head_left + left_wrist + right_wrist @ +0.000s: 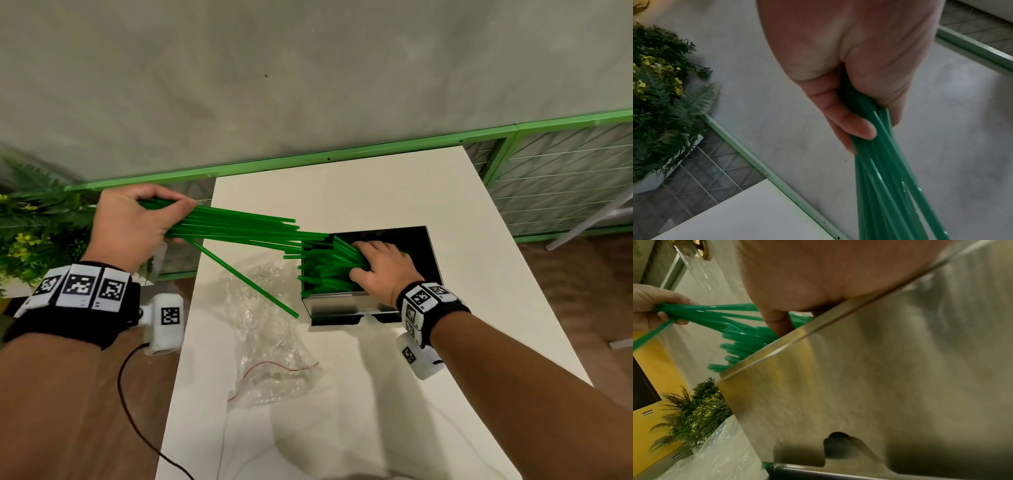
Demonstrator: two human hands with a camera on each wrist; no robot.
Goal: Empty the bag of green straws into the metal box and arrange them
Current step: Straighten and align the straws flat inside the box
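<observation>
White bench (pixel 394 192), two things resting on top.

Near the middle, toward the right: metal box (pixel 337 306), open-topped, green straws (pixel 318 274) lying inside with ends poking out over the left rim. Just left of the box: crumpled clear plastic bag (pixel 270 342), flat and slack, thin red strip across the near end. Set on a brown floor (pixel 582 291).
</observation>
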